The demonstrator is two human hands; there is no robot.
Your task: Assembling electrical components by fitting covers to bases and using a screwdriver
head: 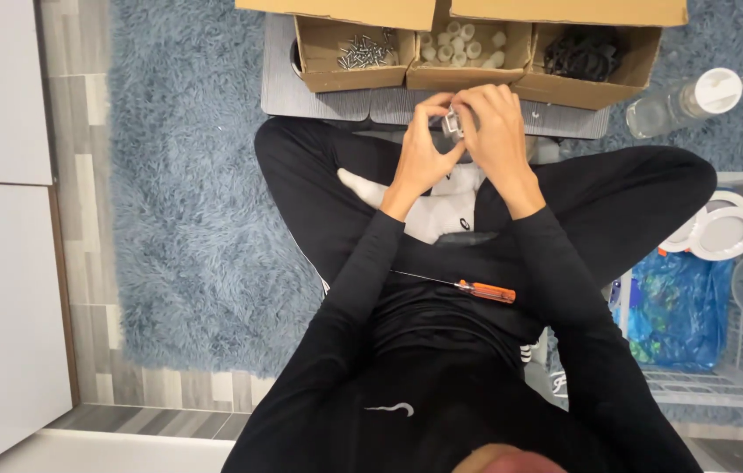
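Grey and small, the metal part (452, 123) sits pinched between both hands above my crossed legs. My left hand (419, 144) has its grip closed on the part's near side; my right hand (496, 131) clamps it from the far side, fingers curled over. An orange-handled screwdriver (468, 287) lies on my lap. Beyond the hands, cardboard boxes hold screws (362, 51), white caps (463, 44) and black rings (583, 52).
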